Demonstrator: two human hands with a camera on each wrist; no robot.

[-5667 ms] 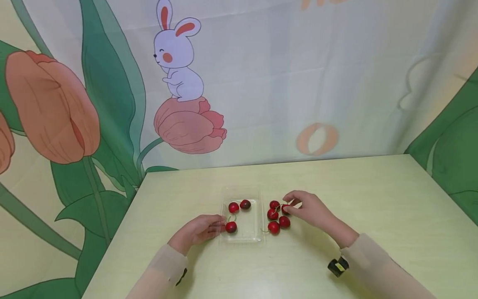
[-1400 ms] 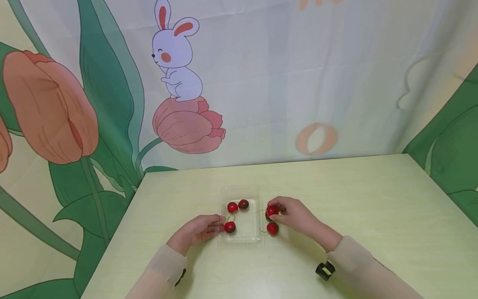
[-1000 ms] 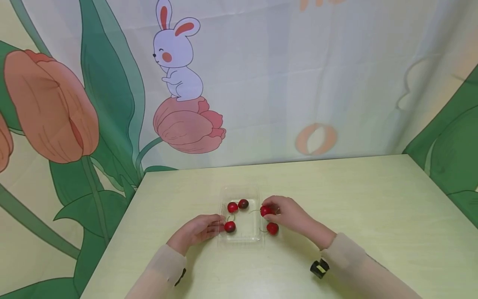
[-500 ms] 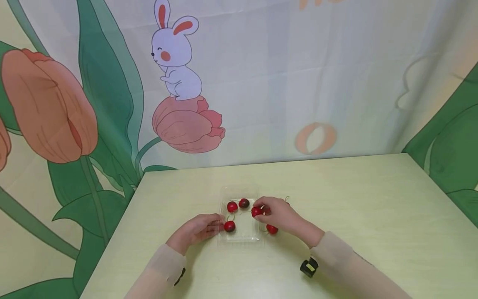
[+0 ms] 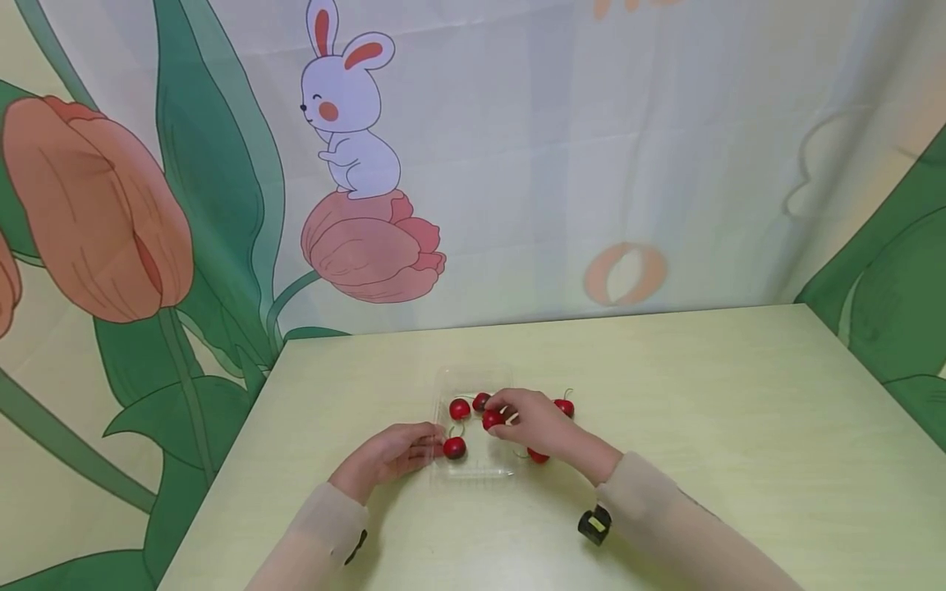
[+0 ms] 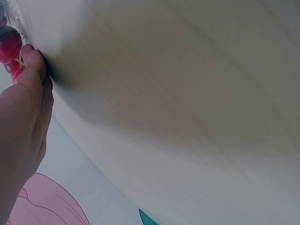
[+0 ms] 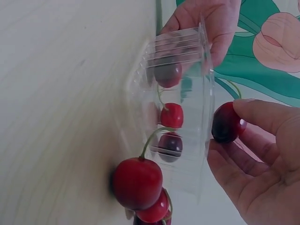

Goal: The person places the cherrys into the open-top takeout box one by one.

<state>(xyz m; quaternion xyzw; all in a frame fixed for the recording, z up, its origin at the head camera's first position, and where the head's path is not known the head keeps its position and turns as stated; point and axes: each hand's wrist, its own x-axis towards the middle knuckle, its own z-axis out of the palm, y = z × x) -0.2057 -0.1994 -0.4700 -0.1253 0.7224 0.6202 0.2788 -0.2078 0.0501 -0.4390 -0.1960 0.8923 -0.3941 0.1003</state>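
In the head view, a clear plastic box (image 5: 476, 469) stands on the table with three cherries in it. Among them, one cherry (image 5: 454, 447) lies by the left wall. My left hand (image 5: 392, 455) grips that wall at its rim; its thumb shows there in the left wrist view. Over the box, my right hand (image 5: 535, 423) pinches a dark red cherry (image 7: 227, 123) between thumb and fingers, above rim height in the right wrist view. More cherries lie on the table right of the box, such as a stemmed cherry (image 7: 138, 183); my right hand partly covers them in the head view.
The pale wood-look table (image 5: 709, 410) extends on both sides of the box. Behind it hangs a cloth backdrop (image 5: 517, 164) printed with a rabbit and tulips. A black strap-like device (image 5: 594, 524) is at my right cuff.
My right hand has taken a cherry from the group on the right and carried it left over the box. The left hand stays on the box wall, and the box has barely moved.
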